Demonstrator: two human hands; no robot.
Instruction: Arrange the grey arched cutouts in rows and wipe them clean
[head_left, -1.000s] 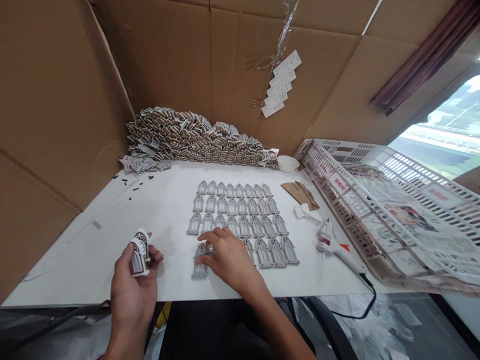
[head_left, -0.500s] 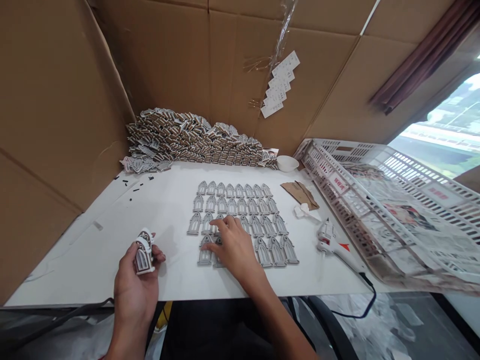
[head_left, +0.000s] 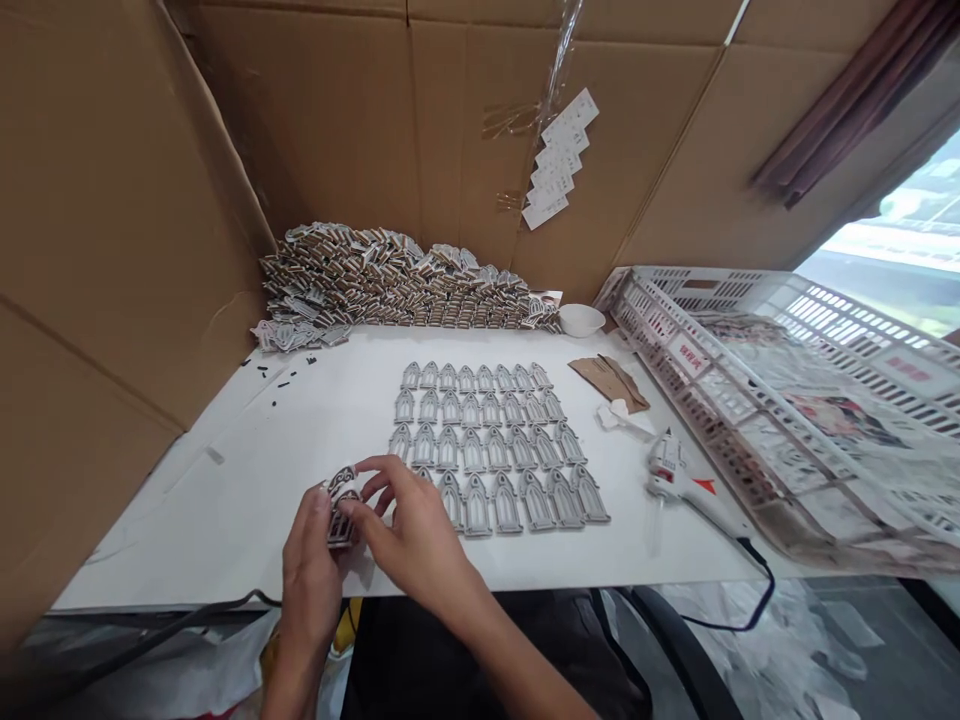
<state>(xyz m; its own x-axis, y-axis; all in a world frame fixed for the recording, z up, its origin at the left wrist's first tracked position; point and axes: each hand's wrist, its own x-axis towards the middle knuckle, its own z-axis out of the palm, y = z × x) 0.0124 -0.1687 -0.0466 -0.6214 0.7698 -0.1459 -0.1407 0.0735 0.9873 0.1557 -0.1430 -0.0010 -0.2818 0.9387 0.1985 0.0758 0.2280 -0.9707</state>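
My left hand [head_left: 311,560] is closed around a small arched window-shaped ornament [head_left: 342,530] with dark and white scrollwork, held upright just above the front of the table. From the right, the thumb and index finger of my right hand [head_left: 409,525] close on the same ornament; the exact contact is partly hidden. Several rows of flat grey arched window pieces [head_left: 506,503] lie on the white table beyond and beside my right hand, which covers part of the nearest row.
A large heap of similar pieces [head_left: 390,280] lies against the cardboard wall [head_left: 315,120]. To the right are a white bowl [head_left: 581,320], a cardboard scrap [head_left: 607,382], a hot glue gun [head_left: 686,485] with a cord and a white plastic crate [head_left: 705,420]. Small dark bits [head_left: 283,385] lie at left.
My right hand has left the rows of grey pieces and moved left to the ornament in my left hand. My left hand has shifted slightly right, and the view has moved a little.
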